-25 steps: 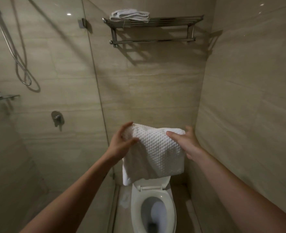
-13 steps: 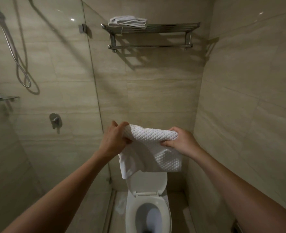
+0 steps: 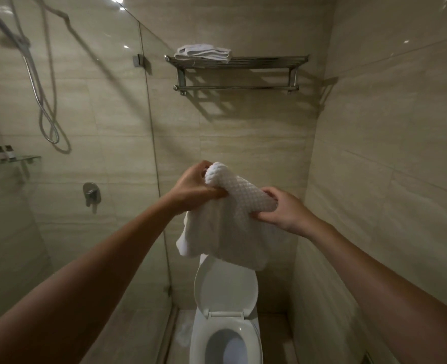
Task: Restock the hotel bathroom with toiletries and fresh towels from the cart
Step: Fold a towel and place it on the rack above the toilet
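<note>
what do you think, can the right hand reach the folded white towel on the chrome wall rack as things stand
Probably not yet: the right hand is busy gripping the white waffle-weave towel, and the folded white towel lies high on the chrome wall rack. The air between looks free.

Towel [image 3: 232, 222] gripped between left hand [image 3: 194, 189] and right hand [image 3: 282, 208], above the toilet [image 3: 226, 324], rack [image 3: 269, 60] on the back wall higher up, folded towel [image 3: 202, 52] on its left end, glass partition [image 3: 148, 153] left of the toilet, shower hose [image 3: 38, 95] and shelf [image 3: 20, 160] with bottles [image 3: 8, 151] behind it.
</note>
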The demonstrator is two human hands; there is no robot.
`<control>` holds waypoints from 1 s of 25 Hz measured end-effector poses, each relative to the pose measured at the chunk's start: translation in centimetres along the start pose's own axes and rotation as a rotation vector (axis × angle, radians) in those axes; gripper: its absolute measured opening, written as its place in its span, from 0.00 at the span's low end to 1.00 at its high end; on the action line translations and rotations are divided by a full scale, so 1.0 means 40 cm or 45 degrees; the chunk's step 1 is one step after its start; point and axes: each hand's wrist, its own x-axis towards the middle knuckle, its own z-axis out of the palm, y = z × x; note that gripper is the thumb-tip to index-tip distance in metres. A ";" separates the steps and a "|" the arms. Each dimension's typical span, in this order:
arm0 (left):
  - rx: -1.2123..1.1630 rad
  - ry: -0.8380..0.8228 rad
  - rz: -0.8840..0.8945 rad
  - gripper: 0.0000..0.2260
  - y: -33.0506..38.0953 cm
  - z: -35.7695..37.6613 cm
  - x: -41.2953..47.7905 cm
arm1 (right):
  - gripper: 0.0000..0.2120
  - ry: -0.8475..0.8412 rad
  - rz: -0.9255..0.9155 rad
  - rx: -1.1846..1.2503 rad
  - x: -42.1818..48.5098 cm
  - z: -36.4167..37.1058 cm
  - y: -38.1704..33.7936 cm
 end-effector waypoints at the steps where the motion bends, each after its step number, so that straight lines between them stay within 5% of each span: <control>1: 0.048 -0.042 0.042 0.24 0.018 0.009 0.009 | 0.29 0.000 -0.051 0.164 -0.008 0.016 -0.018; 9: -0.072 -0.248 -0.027 0.23 0.112 0.023 0.013 | 0.15 0.298 -0.107 0.497 -0.019 0.022 -0.050; 14: 0.107 -0.633 -0.125 0.16 0.088 -0.009 -0.035 | 0.08 0.249 -0.115 0.603 -0.046 0.002 -0.024; 18: 0.201 -0.443 -0.170 0.12 0.094 -0.007 -0.021 | 0.11 0.103 -0.039 0.656 -0.045 -0.022 -0.011; 22: 0.293 -0.314 -0.107 0.15 0.111 -0.002 0.008 | 0.30 0.092 -0.023 0.784 -0.035 -0.022 -0.035; 25: 0.448 -0.238 0.024 0.18 0.096 -0.014 0.034 | 0.26 0.238 -0.038 0.854 -0.006 0.001 -0.045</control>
